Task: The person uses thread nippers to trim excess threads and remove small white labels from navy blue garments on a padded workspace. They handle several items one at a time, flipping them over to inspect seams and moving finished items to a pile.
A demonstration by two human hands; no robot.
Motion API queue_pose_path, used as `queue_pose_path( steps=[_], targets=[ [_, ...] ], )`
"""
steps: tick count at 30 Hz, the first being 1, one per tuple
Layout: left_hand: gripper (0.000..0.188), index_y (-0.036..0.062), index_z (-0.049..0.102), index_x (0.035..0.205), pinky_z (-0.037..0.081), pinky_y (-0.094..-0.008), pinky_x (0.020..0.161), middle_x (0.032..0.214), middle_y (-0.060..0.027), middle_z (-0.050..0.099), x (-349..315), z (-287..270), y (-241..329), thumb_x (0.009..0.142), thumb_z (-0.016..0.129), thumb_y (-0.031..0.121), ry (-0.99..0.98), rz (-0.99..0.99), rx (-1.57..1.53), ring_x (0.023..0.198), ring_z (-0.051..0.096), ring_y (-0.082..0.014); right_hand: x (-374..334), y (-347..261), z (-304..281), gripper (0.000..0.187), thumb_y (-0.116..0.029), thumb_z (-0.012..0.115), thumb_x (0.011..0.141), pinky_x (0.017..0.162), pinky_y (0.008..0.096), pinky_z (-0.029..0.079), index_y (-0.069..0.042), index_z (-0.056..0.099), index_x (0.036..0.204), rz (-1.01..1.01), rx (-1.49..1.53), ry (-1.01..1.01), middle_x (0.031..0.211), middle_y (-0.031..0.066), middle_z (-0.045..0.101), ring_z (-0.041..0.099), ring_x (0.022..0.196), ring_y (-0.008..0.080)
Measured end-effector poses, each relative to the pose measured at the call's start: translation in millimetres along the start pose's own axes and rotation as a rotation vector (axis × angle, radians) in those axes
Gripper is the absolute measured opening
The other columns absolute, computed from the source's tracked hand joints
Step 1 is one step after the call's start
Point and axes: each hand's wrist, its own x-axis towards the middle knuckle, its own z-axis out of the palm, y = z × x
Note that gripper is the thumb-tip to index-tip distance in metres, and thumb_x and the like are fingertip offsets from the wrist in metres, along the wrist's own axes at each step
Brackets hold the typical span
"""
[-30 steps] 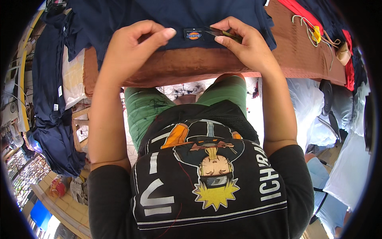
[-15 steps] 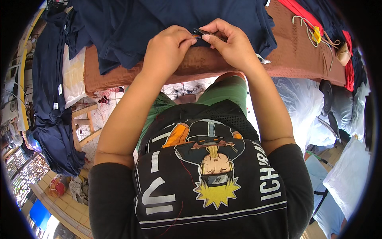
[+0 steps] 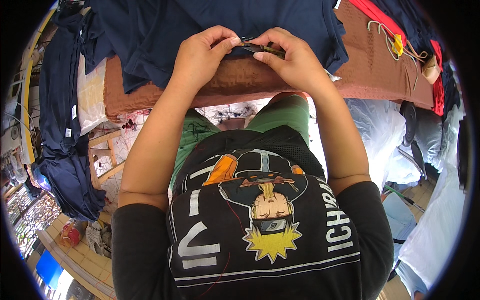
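Observation:
A navy blue garment (image 3: 210,20) spreads over the brown-covered table in front of me, its near edge hanging toward my lap. My left hand (image 3: 202,55) pinches the garment's near edge between thumb and forefinger, beside a small dark label (image 3: 247,39). In my right hand (image 3: 290,55) is a small pair of thread snips (image 3: 255,48), held closed around by thumb and fingers. The pointed metal end reaches left, close to my left fingertips. Whether the blades touch cloth or thread I cannot make out.
Brown patterned cloth (image 3: 370,55) covers the table. Cords with a yellow tag (image 3: 397,45) lie at the right, beside red fabric (image 3: 370,12). More navy clothes (image 3: 62,120) hang at the left, near a wooden frame (image 3: 105,150). Clear plastic bags (image 3: 375,130) stand right.
My left hand has shifted slightly left and down. The snips have turned in my right hand, so their metal blades now show between both hands.

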Motion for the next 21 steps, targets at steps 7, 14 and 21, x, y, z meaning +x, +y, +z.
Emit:
queue_pose_path(
  steps=[7, 14, 21],
  targets=[
    [0.02, 0.0021, 0.065, 0.099, 0.048, -0.0226, 0.079, 0.092, -0.0036, 0.071, 4, -6, -1, 0.094, 0.061, 0.021, -0.034, -0.076, -0.227, 0.081, 0.059, -0.0071, 3, -2, -1, 0.019, -0.012, 0.07, 0.081, 0.076, 0.035, 0.047, -0.005, 0.065, 0.099, 0.018, -0.015, -0.016, 0.09, 0.0105, 0.061, 0.059, 0.084, 0.0269],
    [0.022, 0.0015, 0.067, 0.101, 0.046, -0.0209, 0.076, 0.089, -0.0006, 0.068, 3, -6, -1, 0.092, 0.064, 0.021, 0.047, -0.06, -0.105, 0.078, 0.055, -0.0063, 7, -13, 3, 0.026, -0.019, 0.075, 0.077, 0.072, 0.0344, 0.048, -0.006, 0.068, 0.098, 0.025, -0.056, 0.074, 0.089, 0.0104, 0.061, 0.06, 0.081, 0.0264],
    [0.023, 0.0008, 0.069, 0.101, 0.046, -0.0205, 0.071, 0.086, 0.001, 0.068, 5, -7, -19, 0.089, 0.067, 0.021, 0.053, -0.006, -0.188, 0.074, 0.055, -0.0056, 23, -22, 30, 0.024, -0.024, 0.073, 0.08, 0.063, 0.0363, 0.048, -0.003, 0.067, 0.089, 0.108, -0.092, 0.105, 0.076, 0.0118, 0.063, 0.061, 0.069, 0.0302]
  ],
)
